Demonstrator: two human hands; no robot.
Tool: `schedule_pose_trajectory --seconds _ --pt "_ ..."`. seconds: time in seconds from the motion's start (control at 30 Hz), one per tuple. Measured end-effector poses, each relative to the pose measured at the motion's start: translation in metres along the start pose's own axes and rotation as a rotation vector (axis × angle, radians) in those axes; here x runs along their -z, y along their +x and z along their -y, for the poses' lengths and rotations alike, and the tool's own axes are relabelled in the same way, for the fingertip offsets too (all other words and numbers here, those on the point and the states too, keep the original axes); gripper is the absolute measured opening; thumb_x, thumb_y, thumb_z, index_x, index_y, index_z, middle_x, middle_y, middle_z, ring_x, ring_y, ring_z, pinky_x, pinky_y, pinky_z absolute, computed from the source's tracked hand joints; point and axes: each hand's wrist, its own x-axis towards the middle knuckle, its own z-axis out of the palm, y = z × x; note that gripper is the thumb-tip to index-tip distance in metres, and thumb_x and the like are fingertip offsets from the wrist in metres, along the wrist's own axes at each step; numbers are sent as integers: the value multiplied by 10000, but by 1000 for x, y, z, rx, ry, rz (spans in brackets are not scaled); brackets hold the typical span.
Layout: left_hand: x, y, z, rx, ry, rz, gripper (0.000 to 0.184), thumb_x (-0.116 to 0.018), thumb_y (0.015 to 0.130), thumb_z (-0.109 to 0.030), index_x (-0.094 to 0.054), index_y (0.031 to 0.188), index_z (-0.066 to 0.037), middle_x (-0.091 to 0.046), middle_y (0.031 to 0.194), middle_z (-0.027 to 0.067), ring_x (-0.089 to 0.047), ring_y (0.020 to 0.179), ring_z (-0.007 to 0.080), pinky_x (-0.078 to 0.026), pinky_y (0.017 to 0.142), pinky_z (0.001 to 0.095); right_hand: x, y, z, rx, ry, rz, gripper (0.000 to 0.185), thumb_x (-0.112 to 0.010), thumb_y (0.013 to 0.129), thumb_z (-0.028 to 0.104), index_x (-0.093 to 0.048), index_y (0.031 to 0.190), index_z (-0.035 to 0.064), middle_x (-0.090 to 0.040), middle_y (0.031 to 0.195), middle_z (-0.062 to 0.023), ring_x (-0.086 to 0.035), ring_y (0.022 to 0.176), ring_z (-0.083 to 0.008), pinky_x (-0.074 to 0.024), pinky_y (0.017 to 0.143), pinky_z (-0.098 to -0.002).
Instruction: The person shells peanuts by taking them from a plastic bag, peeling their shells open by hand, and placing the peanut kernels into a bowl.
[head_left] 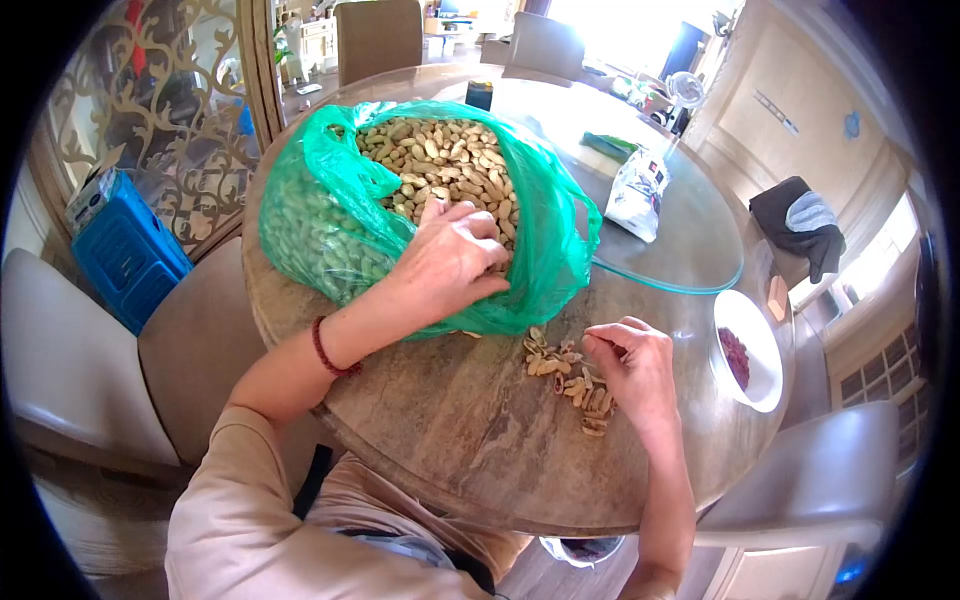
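A green plastic bag (545,285) stands wide on the table, full of unshelled peanuts (465,165). My left hand (450,255) reaches over its near rim onto the nuts, fingers apart and bent; their tips are partly hidden. To the right, my right hand (640,370) is closed in a pinch above the tabletop, and whatever its fingertips hold is too small to make out. Split peanut shells (575,385) lie in a loose pile just left of that hand. At the right edge sits a white bowl (765,350) with reddish shelled peanuts (735,358) in it.
The round table (470,430) carries a glass turntable (690,255) with a white packet (637,195) and a green packet (608,145). A dark jar (479,95) stands behind the bag. Chairs (830,480) surround the table; a lined bin (582,550) is below its front edge.
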Motion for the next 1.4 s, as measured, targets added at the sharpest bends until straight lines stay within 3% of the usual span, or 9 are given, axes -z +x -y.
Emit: schedule_pose_trajectory --seconds 0.07,0.7,0.9,1.0,1.07,1.1,1.17,1.27,1.4 --pt "-2 -2 -5 -28 -3 4 243 -758 649 -260 -679 807 -92 -567 880 47 -516 954 229 -338 823 424 -1 0 1 28 -8 -21 82 -666 761 48 -688 829 8 -644 764 -146 -630 667 -286 -493 608 -342" --pt "0 -3 -6 -25 -33 -67 220 -748 644 -172 -563 726 -87 -542 788 35 -538 865 217 -329 775 376 -6 -2 1 36 15 -40 70 -685 749 41 -688 813 12 -640 744 -141 -630 663 -290 -493 599 -345" --pt "9 2 1 5 -128 -104 141 -719 705 -131 -605 766 -76 -604 749 78 -588 774 250 -421 737 365 -7 -1 -3 64 -14 -54 69 -682 750 38 -690 813 12 -643 741 -143 -628 651 -293 -492 587 -344" --pt "9 1 -3 6 -259 -247 95 -685 783 -101 -659 861 -53 -656 809 71 -627 740 210 -497 684 320 -8 -1 -3 63 -15 -57 70 -682 753 40 -688 813 4 -643 741 -145 -629 649 -290 -492 581 -341" --pt "14 1 -10 399 -999 -97 125 -633 848 -65 -677 958 -24 -682 878 67 -642 766 145 -525 675 274 -8 -1 -3 50 5 -60 70 -682 753 38 -686 809 -2 -642 740 -148 -629 644 -290 -493 578 -337" --pt "16 1 -7 399 -998 -100 125 -633 848 -65 -677 958 -24 -682 878 67 -642 766 145 -525 675 274 -8 0 -3 53 5 -60 70 -682 753 38 -686 809 -2 -642 740 -148 -629 644 -290 -493 578 -337" --pt "18 2 -2 416 -1370 25 151 -597 877 -45 -668 1003 -3 -680 924 67 -627 793 103 -528 701 257 -8 0 -3 61 -6 -61 67 -679 755 31 -684 811 -5 -641 738 -148 -630 638 -286 -493 575 -335" --pt "13 1 -2 484 -1643 36 160 -593 867 -15 -675 1004 -14 -680 917 73 -632 763 121 -535 714 259 -8 0 -3 62 -1 -69 71 -674 759 26 -682 823 -5 -639 735 -145 -631 631 -280 -493 575 -332" --pt "8 0 -10 408 -1678 61 188 -590 866 -8 -659 1040 -5 -672 983 107 -638 811 132 -544 747 286 -8 0 -4 50 7 -76 76 -671 763 24 -680 834 -1 -637 737 -141 -632 636 -274 -494 578 -330"
